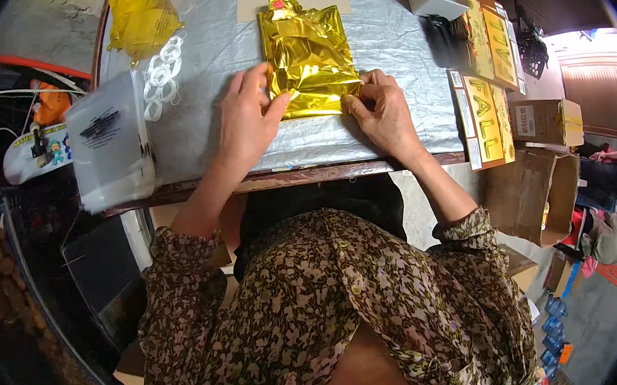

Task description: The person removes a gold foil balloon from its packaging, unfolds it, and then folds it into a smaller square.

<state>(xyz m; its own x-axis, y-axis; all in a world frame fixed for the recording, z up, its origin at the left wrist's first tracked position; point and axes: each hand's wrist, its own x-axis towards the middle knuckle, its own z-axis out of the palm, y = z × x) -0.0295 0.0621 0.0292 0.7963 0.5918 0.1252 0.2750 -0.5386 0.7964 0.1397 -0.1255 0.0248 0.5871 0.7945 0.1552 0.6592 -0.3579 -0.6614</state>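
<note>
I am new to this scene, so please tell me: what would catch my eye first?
The shiny gold foil at the middle of the grey table stands out first. The left hand and the right hand both press its near edge. A second gold foil lies at the far left, with white rings beside it.

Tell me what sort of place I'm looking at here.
Probably a small packing workshop: gold foil folded by both hands on a covered table, printed yellow cards stacked alongside, open cardboard boxes on the floor.
</note>
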